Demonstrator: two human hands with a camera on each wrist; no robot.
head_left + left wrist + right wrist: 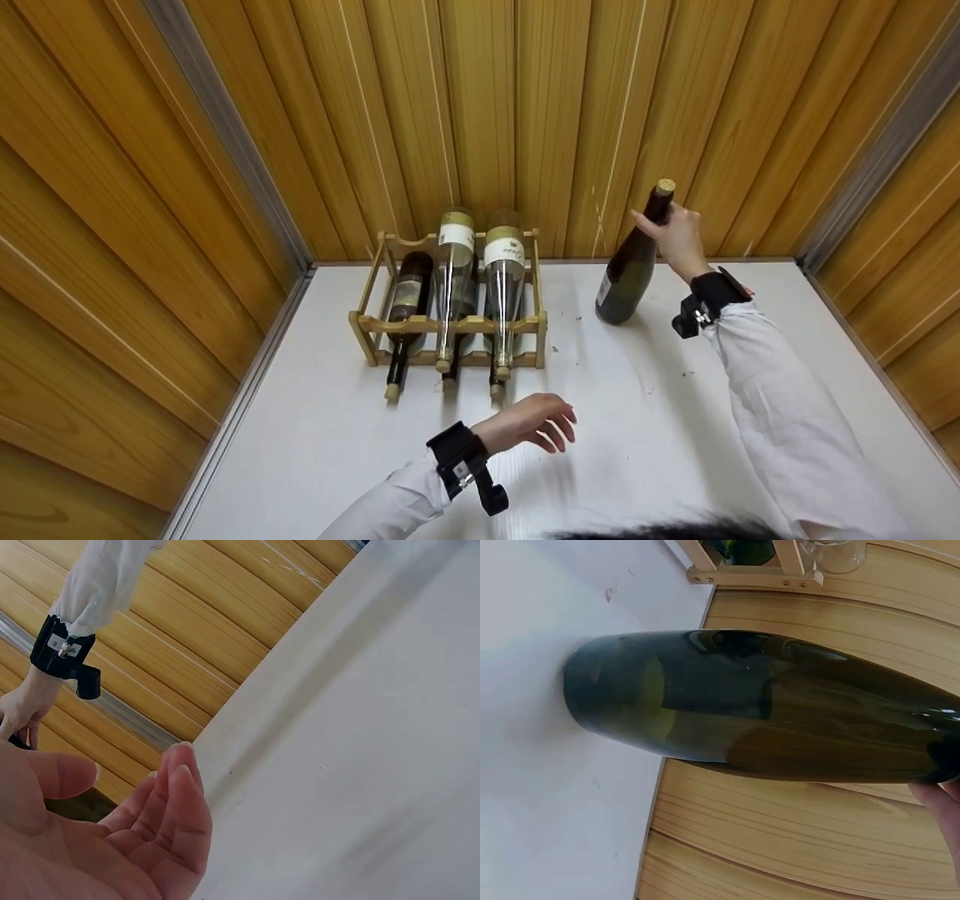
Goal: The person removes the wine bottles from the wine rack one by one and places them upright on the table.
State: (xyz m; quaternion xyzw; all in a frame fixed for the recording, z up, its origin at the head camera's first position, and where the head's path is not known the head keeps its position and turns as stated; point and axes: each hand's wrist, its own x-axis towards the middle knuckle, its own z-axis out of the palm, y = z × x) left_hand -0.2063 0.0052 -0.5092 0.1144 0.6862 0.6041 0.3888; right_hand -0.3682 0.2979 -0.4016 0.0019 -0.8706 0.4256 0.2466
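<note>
- I see the right hand point(679, 238) gripping the dark bottle point(631, 279) by its neck.
- The left hand point(529, 424), fingers loosely bent, holds nothing near the wooden rack point(475, 324).

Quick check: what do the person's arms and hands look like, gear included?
The left hand and right hand are ungloved. The left sleeve and right sleeve are white and wrinkled. The left wristband and right wristband are black, each with a black, angular attachment. No cables show.
</note>
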